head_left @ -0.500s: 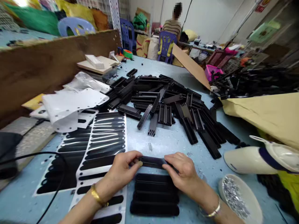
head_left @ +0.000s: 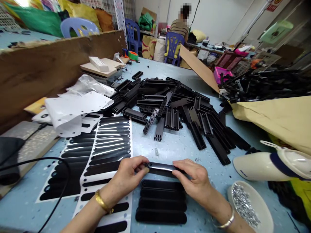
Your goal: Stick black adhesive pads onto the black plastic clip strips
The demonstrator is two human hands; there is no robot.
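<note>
A long black piece point(head_left: 160, 167) is being pinched at both ends, just above the table point(head_left: 145, 149) or on it; which of the two cannot be told. Its left end is being clamped between thumb and forefinger of the left hand point(head_left: 132, 173), while the remaining fingers are being kept curled out of clear view. Its right end is being gripped between thumb and fingers of the right hand point(head_left: 194, 178), which is being carried slightly farther to the right than half a second ago. A bright streak is now being thrown along the upper face, which was darker then; the piece is probably being tilted or smoothed, and the handling appears to be still under way. Whether a separate strip is being laid on a part beneath cannot be told.

Just nearer the wearer, four dark pieces point(head_left: 160, 204) are being kept in a neat stack of rows. To the left, black strips are being carried by a white sheet point(head_left: 116, 216). Beyond the hands, a loose heap of black parts point(head_left: 157, 103) is being left undisturbed. At right, small metal pieces point(head_left: 244, 204) are being held in a bowl point(head_left: 266, 215), near a pale bottle point(head_left: 257, 165).
</note>
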